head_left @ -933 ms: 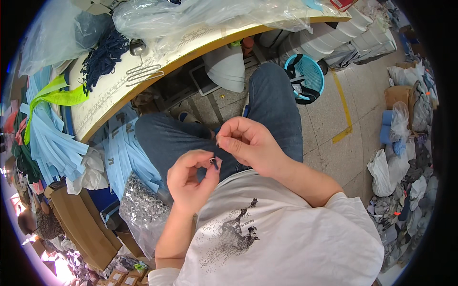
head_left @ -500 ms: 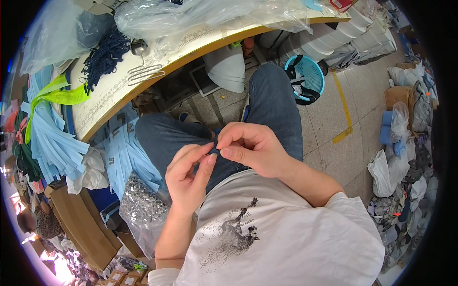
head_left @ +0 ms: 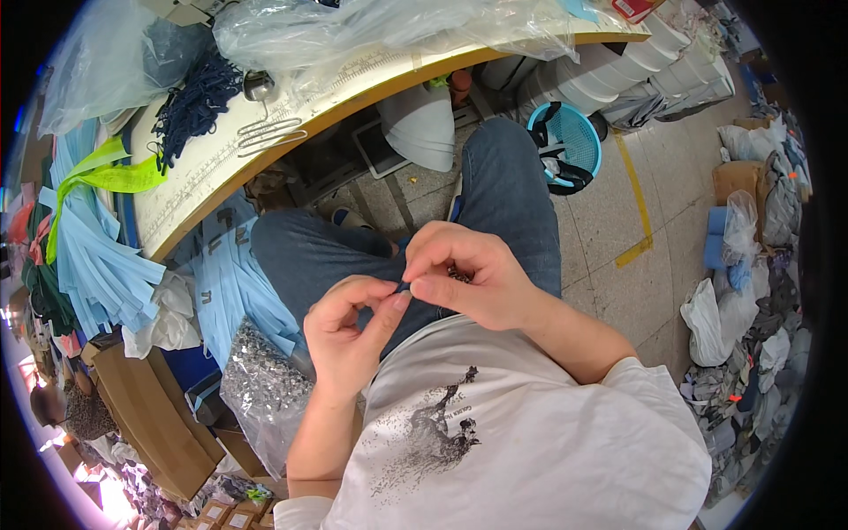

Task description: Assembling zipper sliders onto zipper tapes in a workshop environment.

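Over my lap, my left hand [head_left: 346, 327] and my right hand [head_left: 468, 278] meet fingertip to fingertip. Each is closed in a pinch on a small dark blue strip [head_left: 403, 287], mostly hidden by the fingers. Small shiny dark pieces [head_left: 458, 273] show inside the curl of my right hand; their kind is too small to make out. On the table at the upper left lies a heap of dark blue strips [head_left: 196, 104]. Beside it are a small round metal dish [head_left: 258, 86] and a bent wire piece [head_left: 268, 135].
The table [head_left: 172, 208] curves across the front, with clear plastic sheeting [head_left: 380, 35] on it. Light blue strips [head_left: 102, 256] hang at its left end. A clear bag of small metallic pieces [head_left: 258, 380] stands by my left leg. A blue basket [head_left: 579, 146] sits on the floor ahead right.
Both hands have shifted slightly; the left thumb and fingertips moved a little to the right. More of the shiny pieces in the right hand now show.
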A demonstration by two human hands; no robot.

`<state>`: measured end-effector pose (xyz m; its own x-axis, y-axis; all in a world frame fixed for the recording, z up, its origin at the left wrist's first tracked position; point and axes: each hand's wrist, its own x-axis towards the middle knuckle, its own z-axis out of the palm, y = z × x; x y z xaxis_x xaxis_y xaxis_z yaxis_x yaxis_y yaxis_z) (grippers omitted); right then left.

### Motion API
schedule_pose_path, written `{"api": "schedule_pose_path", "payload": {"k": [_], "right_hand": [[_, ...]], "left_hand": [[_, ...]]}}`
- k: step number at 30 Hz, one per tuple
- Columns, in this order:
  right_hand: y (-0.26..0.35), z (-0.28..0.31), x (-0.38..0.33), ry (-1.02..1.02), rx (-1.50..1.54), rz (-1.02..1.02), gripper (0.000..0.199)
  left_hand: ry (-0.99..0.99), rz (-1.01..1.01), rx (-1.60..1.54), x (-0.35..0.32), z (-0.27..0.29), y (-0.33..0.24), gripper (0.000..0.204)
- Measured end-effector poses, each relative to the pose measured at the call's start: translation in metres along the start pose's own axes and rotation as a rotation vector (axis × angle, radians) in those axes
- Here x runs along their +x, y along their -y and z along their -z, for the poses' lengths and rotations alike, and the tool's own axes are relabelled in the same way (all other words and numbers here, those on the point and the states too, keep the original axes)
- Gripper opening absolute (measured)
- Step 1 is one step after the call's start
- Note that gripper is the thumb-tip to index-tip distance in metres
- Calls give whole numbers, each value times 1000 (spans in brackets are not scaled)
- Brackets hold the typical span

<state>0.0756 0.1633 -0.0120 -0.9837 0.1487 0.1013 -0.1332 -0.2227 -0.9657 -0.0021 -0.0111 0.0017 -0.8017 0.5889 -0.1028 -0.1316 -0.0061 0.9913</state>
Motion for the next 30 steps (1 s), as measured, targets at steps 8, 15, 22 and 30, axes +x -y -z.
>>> {"api": "schedule_pose_path", "payload": {"k": [8, 15, 22, 30], "right_hand": [[-7, 2, 7, -75, -459, 347, 16], [-4, -1, 4, -168, -364, 223, 18], [-16, 2, 5, -227, -685, 607, 27], [-18, 7, 3, -215, -757, 773, 30]], "left_hand": [[-9, -13, 19, 0, 0, -1, 16], [14, 156, -164, -2, -1, -2, 16], [55, 260, -500, -3, -5, 4, 13], [93, 359, -686, -5, -10, 3, 14]]}}
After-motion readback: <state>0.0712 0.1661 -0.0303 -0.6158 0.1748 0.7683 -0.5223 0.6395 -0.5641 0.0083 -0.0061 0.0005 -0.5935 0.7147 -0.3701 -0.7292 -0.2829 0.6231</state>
